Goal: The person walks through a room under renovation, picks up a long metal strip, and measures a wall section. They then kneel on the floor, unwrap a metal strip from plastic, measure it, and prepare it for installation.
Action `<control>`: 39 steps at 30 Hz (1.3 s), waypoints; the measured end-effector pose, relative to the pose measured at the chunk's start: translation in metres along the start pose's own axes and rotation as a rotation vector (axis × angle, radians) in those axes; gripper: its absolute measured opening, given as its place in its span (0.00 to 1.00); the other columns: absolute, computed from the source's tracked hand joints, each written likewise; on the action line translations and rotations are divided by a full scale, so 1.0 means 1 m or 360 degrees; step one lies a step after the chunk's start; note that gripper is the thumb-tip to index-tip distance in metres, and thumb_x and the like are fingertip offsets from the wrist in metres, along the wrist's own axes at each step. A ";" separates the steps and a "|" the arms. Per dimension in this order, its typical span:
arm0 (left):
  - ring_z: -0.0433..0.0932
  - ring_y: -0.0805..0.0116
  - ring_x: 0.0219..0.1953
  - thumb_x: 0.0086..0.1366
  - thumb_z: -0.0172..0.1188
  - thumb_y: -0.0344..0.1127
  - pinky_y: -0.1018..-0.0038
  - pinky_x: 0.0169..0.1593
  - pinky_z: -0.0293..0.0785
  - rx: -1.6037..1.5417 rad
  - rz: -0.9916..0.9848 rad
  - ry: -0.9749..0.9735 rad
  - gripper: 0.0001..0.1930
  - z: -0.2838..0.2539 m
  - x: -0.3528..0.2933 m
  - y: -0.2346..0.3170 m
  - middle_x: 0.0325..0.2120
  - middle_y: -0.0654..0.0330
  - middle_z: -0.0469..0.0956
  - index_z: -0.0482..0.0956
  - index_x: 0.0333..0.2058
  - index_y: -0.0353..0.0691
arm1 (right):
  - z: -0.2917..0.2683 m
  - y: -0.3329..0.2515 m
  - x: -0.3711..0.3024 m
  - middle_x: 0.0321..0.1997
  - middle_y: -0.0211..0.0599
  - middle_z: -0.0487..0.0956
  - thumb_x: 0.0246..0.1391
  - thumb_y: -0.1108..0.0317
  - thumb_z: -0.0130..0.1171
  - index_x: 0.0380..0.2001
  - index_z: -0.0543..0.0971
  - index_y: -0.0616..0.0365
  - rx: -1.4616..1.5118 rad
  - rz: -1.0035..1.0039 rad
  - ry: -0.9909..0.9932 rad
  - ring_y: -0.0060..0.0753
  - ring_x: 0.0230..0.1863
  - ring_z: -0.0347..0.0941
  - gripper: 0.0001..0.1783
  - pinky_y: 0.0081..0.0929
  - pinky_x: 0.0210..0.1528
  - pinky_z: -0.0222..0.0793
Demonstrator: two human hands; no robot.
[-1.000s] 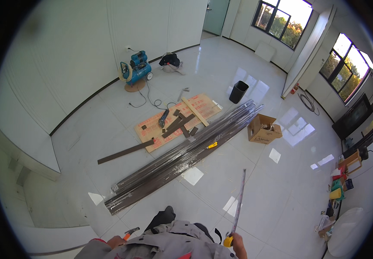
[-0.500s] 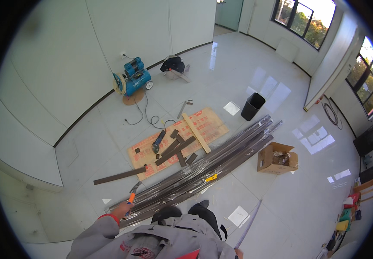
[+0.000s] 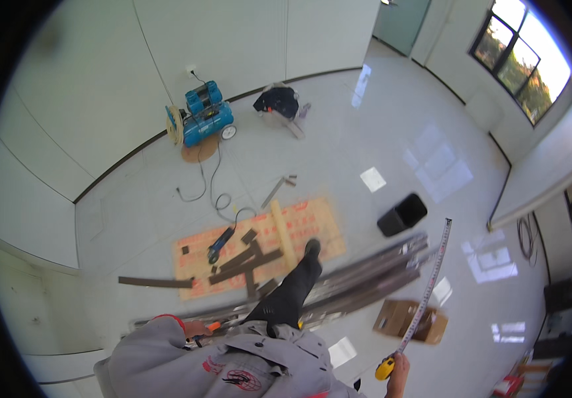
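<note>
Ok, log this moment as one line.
left hand: holding orange-handled tool; right hand: holding yellow tape measure, blade extended; nearby: cardboard box; leg: crossing long dark strips

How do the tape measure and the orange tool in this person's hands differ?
The tape measure has a yellow case; the tool is partly orange. The tape measure's long blade is out, while only part of the tool shows. The right hand holds the tape measure, the left hand the tool. Both are handheld.

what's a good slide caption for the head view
Right hand holding an extended yellow tape measure, left hand an orange-handled tool, one leg across long dark strips.
</note>
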State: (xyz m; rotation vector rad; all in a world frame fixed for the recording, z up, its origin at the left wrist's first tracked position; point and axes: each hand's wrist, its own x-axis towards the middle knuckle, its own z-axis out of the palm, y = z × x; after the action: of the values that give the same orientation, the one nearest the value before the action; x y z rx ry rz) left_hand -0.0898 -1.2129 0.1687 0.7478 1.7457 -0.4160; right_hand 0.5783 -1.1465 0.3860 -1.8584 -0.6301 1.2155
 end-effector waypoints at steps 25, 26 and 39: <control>0.81 0.62 0.24 0.61 0.61 0.55 0.59 0.25 0.73 -0.1920 -0.0594 0.0787 0.23 -0.129 0.011 0.556 0.19 0.56 0.78 0.79 0.31 0.36 | 0.552 -0.469 0.671 0.34 0.40 0.77 0.62 0.58 0.53 0.36 0.76 0.57 -0.1475 0.0135 -0.1856 0.39 0.38 0.75 0.13 0.35 0.42 0.72; 0.79 0.62 0.19 0.60 0.62 0.54 0.61 0.20 0.72 -0.2326 -0.0662 0.0801 0.22 -0.152 -0.017 0.580 0.19 0.57 0.78 0.79 0.30 0.35 | 0.581 -0.488 0.685 0.34 0.40 0.77 0.62 0.58 0.53 0.36 0.76 0.57 -0.1495 0.0056 -0.1886 0.39 0.38 0.75 0.13 0.35 0.42 0.72; 0.76 0.64 0.15 0.61 0.64 0.43 0.64 0.15 0.68 -0.3973 -0.1964 0.0502 0.17 0.085 -0.020 0.764 0.17 0.57 0.76 0.78 0.30 0.29 | 0.819 -0.518 0.627 0.33 0.42 0.78 0.60 0.63 0.53 0.35 0.76 0.60 -0.2132 -0.0617 -0.2702 0.43 0.36 0.76 0.11 0.36 0.40 0.72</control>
State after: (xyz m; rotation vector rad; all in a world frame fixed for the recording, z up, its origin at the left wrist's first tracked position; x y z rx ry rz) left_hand 0.4871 -0.7087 0.2349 -2.0620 1.3329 1.1426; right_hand 0.1019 -0.0968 0.3301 -0.7318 -3.0565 2.0920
